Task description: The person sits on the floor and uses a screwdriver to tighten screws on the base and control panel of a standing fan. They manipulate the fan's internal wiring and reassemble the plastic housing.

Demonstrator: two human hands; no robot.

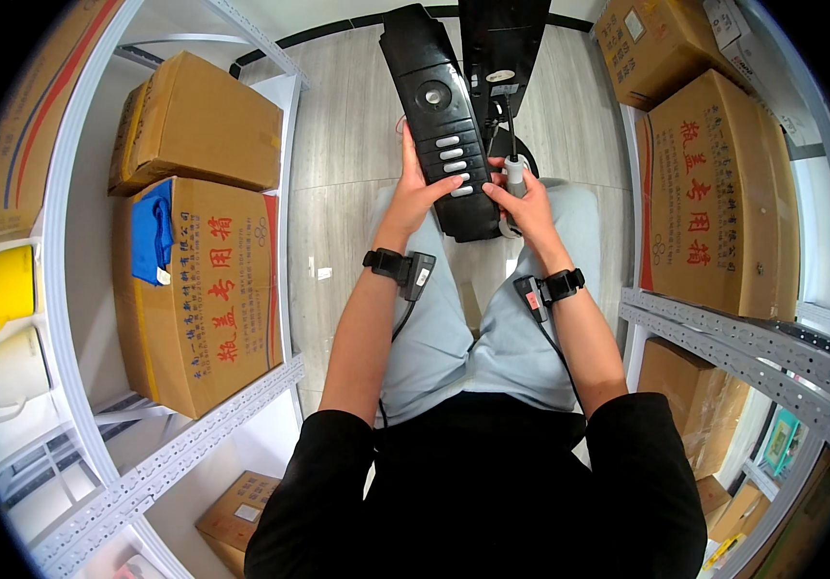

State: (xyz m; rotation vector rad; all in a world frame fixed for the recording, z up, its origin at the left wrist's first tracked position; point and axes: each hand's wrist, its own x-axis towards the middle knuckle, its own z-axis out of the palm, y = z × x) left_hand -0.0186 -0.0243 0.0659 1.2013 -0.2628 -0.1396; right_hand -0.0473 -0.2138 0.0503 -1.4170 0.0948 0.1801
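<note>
Black panel (441,124), left fingers (442,187) gripping its left side, right fingers (498,194) its right, grey connector (515,178) alongside

looks down from the person's head, through the left one of two fisheye cameras worn side by side. faces steeply downward and slightly ahead, upright and unmirrored. sits nearest to the black shirt (492,482), large across the lower middle of the frame. reaches over the pale trousers (425,357) at center to the left hand (413,198) and right hand (531,205) at upper center, near enough to show single fingers (409,145). runs on to the floor (338,222) and, farthest, to the white wall (333,13) at the top edge. takes in the left shelf (159,492) and right shelf (743,333) at either side, bending straight edges toward the rim. ends in black corners.
</note>
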